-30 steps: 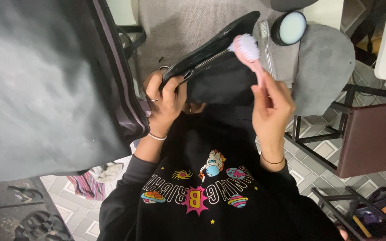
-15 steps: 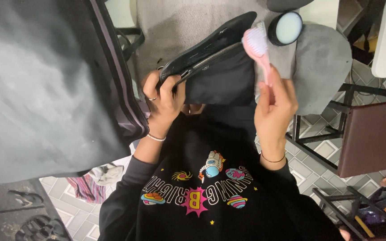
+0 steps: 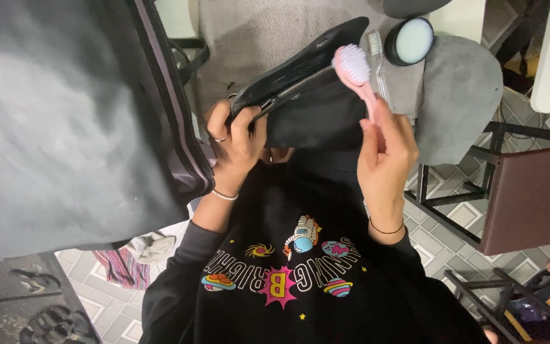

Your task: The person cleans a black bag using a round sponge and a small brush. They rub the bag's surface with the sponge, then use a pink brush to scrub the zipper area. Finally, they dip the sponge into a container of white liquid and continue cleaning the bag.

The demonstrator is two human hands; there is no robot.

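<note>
L hand (image 3: 237,143): fingers curled tight, thumb on top, pinching the near-left end of a black zip pouch (image 3: 307,89) right by the zipper's end. Ring on one finger, thin bracelet at the wrist. Pouch held up off the lap, tilted, its far end rising toward upper right; silver zipper (image 3: 291,86) runs along the edge facing the camera, looks closed as far as visible.

R hand (image 3: 383,153): fingers pressed together around the handle of a pink brush (image 3: 358,73), thumb across the front. Brush upright, head w/ pale bristles at the top, bristles touching the pouch's far-right edge near the zipper line. Thin dark band on R wrist.

Both hands in front of the chest, pouch between them; L grips the near end, R w/ brush at the far end. Below: black sweatshirt (image 3: 300,274) w/ colourful space-cartoon print, sleeves pushed up the forearms.

Farther out: grey cloth (image 3: 459,95) draped over a surface beyond the pouch, to the right. On the far side, a round black compact w/ pale face (image 3: 410,39), just beside the brush head but apart from it. A 2nd clear/white brush (image 3: 377,54) lies behind the pink one; can't tell if they touch. Beige carpet-like mat (image 3: 256,38) under the far items.

Left: big grey fabric sheet w/ dark trim stripe (image 3: 65,127) fills that side. Right: brown chair seat on black metal frame (image 3: 529,197). Floor: pale patterned tiles (image 3: 440,223); striped rag (image 3: 122,264) near left.
</note>
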